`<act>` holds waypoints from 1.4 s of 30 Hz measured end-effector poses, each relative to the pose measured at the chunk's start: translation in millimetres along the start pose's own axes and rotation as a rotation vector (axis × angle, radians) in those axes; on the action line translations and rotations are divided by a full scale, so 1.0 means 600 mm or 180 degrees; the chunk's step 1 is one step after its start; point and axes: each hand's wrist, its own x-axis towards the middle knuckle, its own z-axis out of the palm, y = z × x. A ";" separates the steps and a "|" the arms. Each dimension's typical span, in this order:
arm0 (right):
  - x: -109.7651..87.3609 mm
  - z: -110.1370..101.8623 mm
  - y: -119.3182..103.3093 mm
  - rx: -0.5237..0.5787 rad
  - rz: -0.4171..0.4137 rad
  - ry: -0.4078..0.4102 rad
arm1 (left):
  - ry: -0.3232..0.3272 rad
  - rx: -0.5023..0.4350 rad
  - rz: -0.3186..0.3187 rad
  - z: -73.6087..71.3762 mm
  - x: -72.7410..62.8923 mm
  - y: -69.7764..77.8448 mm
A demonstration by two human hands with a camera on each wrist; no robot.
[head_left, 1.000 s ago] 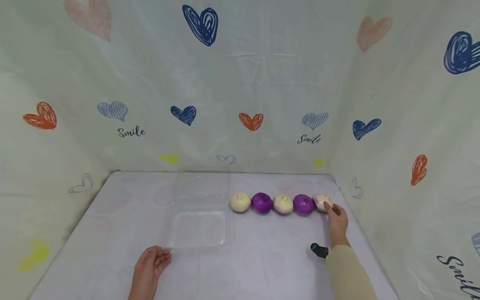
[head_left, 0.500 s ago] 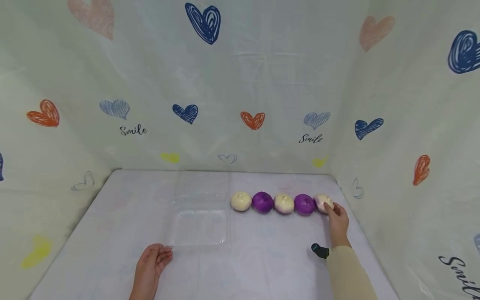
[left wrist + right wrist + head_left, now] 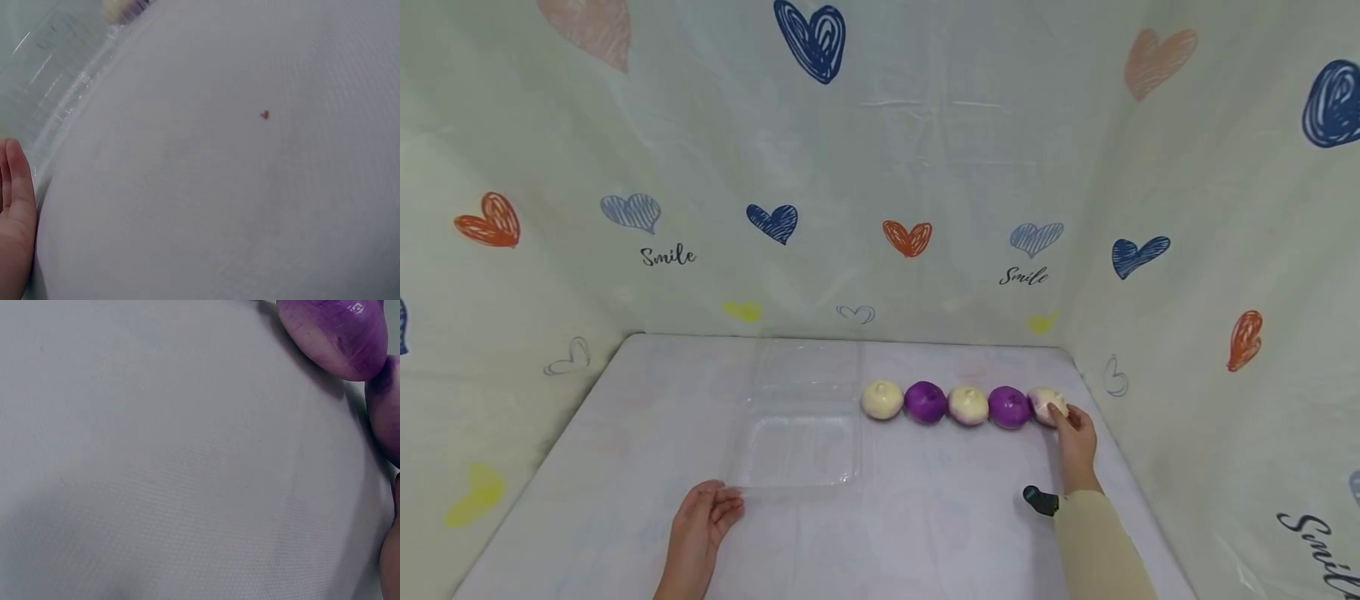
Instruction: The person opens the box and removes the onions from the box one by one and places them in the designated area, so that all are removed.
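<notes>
Five-in-a-line is how several onions sit across the back right of the table, touching: a pale onion (image 3: 882, 400), a purple onion (image 3: 925, 402), another pale onion (image 3: 967, 405), a second purple onion (image 3: 1009, 407) and a pale, purple-tinged onion (image 3: 1043, 405) at the right end. My right hand (image 3: 1077, 442) grips that end onion, thumb on its near side. To the left lies a clear plastic clamshell box (image 3: 801, 450), lid spread back. My left hand (image 3: 702, 529) pinches its near left corner. The left wrist view shows the left fingers (image 3: 19, 175) by the box edge.
A white cloth covers the table (image 3: 910, 533). Heart-printed curtain (image 3: 955, 167) hangs behind and along both sides. A dark wrist device (image 3: 1040, 500) sticks out from the right sleeve (image 3: 1097, 550).
Both hands keep their places, the right on the end onion and the left at the box corner. Only the head view shifts slightly.
</notes>
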 end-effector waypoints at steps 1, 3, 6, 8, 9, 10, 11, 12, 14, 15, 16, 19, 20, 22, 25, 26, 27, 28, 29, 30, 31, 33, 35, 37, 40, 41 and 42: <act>0.000 -0.001 0.000 0.0000 -0.0003 0.0002 | 0.0030 0.0007 -0.0044 0.001 0.000 0.002; -0.001 -0.003 0.000 0.0006 0.0004 0.0007 | 0.0075 0.0089 -0.0136 0.001 -0.001 0.008; -0.005 -0.007 -0.002 0.0001 -0.0009 0.0003 | 0.0133 0.0280 -0.0219 -0.005 -0.003 0.021; -0.007 -0.010 -0.003 -0.0032 -0.0056 0.0004 | 0.0179 0.0443 -0.0250 -0.011 -0.002 0.031; -0.008 -0.012 -0.004 -0.0054 -0.0089 0.0005 | 0.0190 0.0520 -0.0253 -0.015 -0.001 0.036; -0.009 -0.013 -0.005 -0.0085 -0.0120 0.0002 | 0.0204 0.0603 -0.0253 -0.018 0.000 0.041; -0.009 -0.015 -0.005 -0.0113 -0.0154 0.0009 | 0.0221 0.0699 -0.0250 -0.021 0.002 0.046; -0.009 -0.017 -0.007 -0.0135 -0.0178 0.0013 | 0.0253 0.0774 -0.0258 -0.023 0.004 0.051; -0.010 -0.020 -0.010 -0.0201 -0.0228 0.0005 | 0.0321 0.0989 -0.0224 -0.027 0.008 0.059; -0.011 -0.022 -0.013 -0.0230 -0.0270 -0.0001 | 0.0352 0.1085 -0.0185 -0.030 0.012 0.064; -0.012 -0.024 -0.016 -0.0251 -0.0305 -0.0011 | 0.0392 0.1164 -0.0122 -0.035 0.018 0.067; -0.018 -0.030 -0.026 -0.0323 -0.0421 -0.0043 | 0.0450 0.1383 0.0120 -0.048 0.033 0.083; -0.019 -0.032 -0.029 -0.0350 -0.0472 -0.0053 | 0.0489 0.1398 0.0241 -0.051 0.038 0.088; -0.022 -0.035 -0.035 -0.0367 -0.0562 -0.0075 | 0.0447 0.1529 0.0470 -0.054 0.041 0.102; -0.028 -0.037 -0.043 -0.0439 -0.0706 -0.0110 | 0.0466 0.1784 0.0741 -0.040 0.037 0.124; -0.030 -0.037 -0.046 -0.0444 -0.0750 -0.0132 | 0.0443 0.1893 0.0848 -0.034 0.034 0.131; -0.033 -0.037 -0.050 -0.0460 -0.0802 -0.0160 | 0.0397 0.2031 0.0925 -0.028 0.032 0.138; -0.036 -0.037 -0.053 -0.0480 -0.0863 -0.0187 | 0.0379 0.2121 0.1020 -0.023 0.031 0.144; -0.039 -0.036 -0.056 -0.0515 -0.0925 -0.0211 | 0.0371 0.2210 0.1108 -0.016 0.030 0.149; -0.042 -0.036 -0.060 -0.0547 -0.0999 -0.0233 | 0.0315 0.2300 0.1191 -0.011 0.029 0.153; -0.045 -0.035 -0.063 -0.0589 -0.1089 -0.0246 | 0.0282 0.2380 0.1266 -0.006 0.028 0.157; -0.050 -0.033 -0.071 -0.0657 -0.1295 -0.0262 | 0.0225 0.2566 0.1390 0.003 0.028 0.164; -0.057 -0.029 -0.078 -0.0737 -0.1495 -0.0263 | 0.0164 0.2748 0.1474 0.010 0.028 0.171; -0.064 -0.025 -0.087 -0.0788 -0.1651 -0.0296 | 0.0109 0.2894 0.1551 0.017 0.029 0.179; -0.075 -0.017 -0.100 -0.0871 -0.1862 -0.0364 | 0.0007 0.3048 0.1710 0.029 0.032 0.189; -0.078 -0.015 -0.104 -0.0901 -0.1915 -0.0390 | -0.0028 0.3086 0.1767 0.034 0.033 0.191; -0.082 -0.012 -0.109 -0.0926 -0.1971 -0.0418 | -0.0058 0.3134 0.1819 0.038 0.033 0.194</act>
